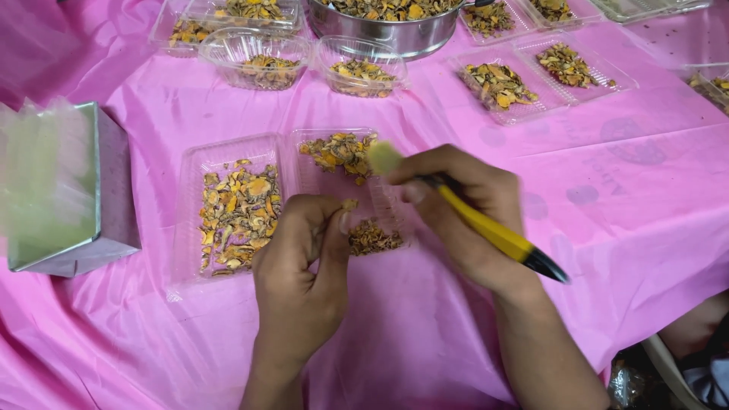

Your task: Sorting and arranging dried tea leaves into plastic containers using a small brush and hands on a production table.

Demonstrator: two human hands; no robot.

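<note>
the left hand (300, 262) pinches a small dried, brownish-orange shrivelled chip (349, 204) between thumb and fingertips, just above the open clear plastic clamshell tray (190, 220) on the pink plastic tablecloth (623, 197). the right hand (463, 209) grips a yellow-handled brush with a black tip (493, 231), its pale bristle head blurred beside the chip. the tray holds flaky, curled orange-and-brown dried pieces (237, 216).

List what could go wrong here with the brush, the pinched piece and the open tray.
1. The left hand pinches a small dried piece only at the fingertips; a stroke of the brush in the right hand might flick it away.
2. The open clear tray lies just under both hands, so a wrist could nudge it and scatter slices onto the pink cloth.
</note>
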